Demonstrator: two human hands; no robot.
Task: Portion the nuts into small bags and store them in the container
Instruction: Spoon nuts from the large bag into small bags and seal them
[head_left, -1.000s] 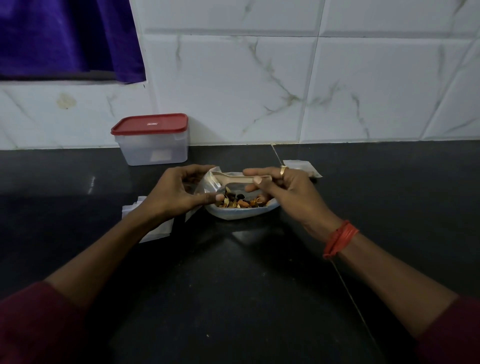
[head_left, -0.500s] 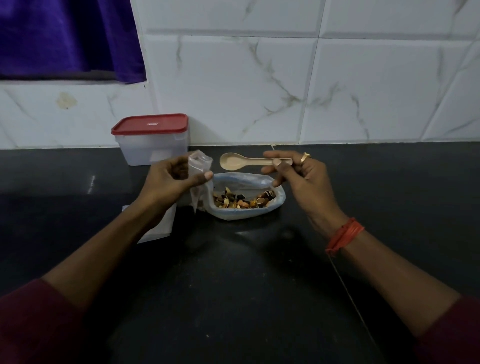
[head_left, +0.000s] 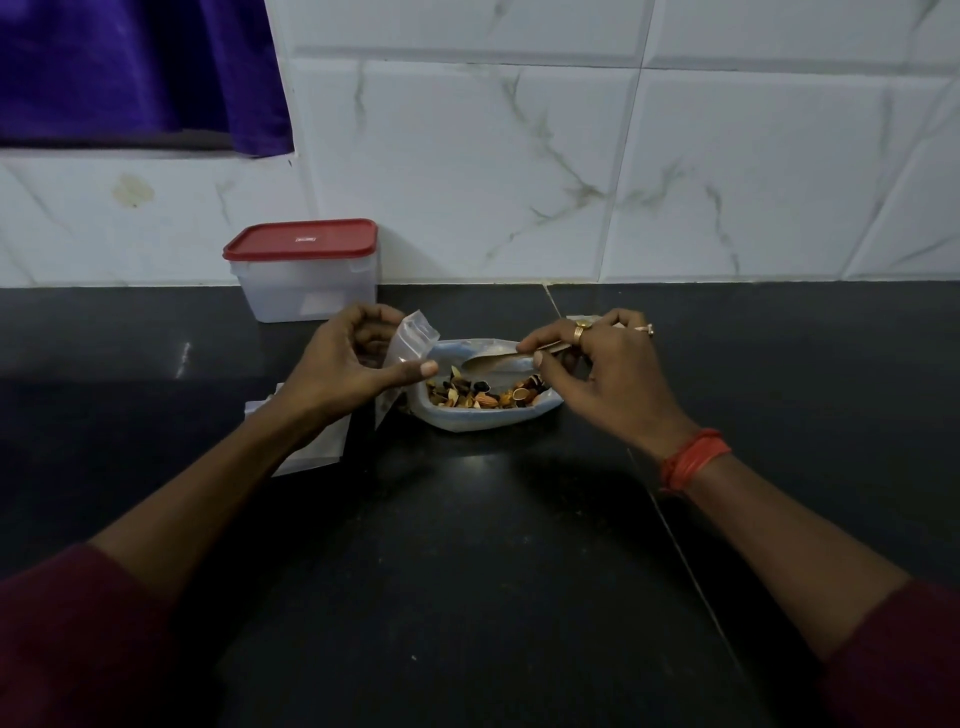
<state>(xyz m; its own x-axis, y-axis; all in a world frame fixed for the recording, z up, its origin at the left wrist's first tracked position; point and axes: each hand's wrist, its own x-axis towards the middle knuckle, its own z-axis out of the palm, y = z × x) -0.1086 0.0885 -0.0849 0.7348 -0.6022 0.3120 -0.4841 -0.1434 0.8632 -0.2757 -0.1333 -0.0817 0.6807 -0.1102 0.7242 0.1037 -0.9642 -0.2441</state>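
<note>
Black worktop (head_left: 467, 571) against a white marbled tile wall (head_left: 519, 171). The left hand (head_left: 353, 364) pinches a small clear bag (head_left: 410, 345), thumb along its front and fingers curled behind; the bag stands upright, just left of the nuts. The right hand (head_left: 597, 369) has its grip narrow on the handle of a pale spoon (head_left: 488, 362), whose bowl points left, low over the mixed nuts (head_left: 483, 395). The nuts lie in an open plastic pouch (head_left: 483, 423) at the worktop's centre, between both hands. The container (head_left: 306, 286) sits at the back against the wall, its red lid (head_left: 301, 239) on, apart from the pouch. A pile of spare bags (head_left: 311, 447) lies under the left forearm. A red thread band (head_left: 693, 460) circles the right wrist.
</note>
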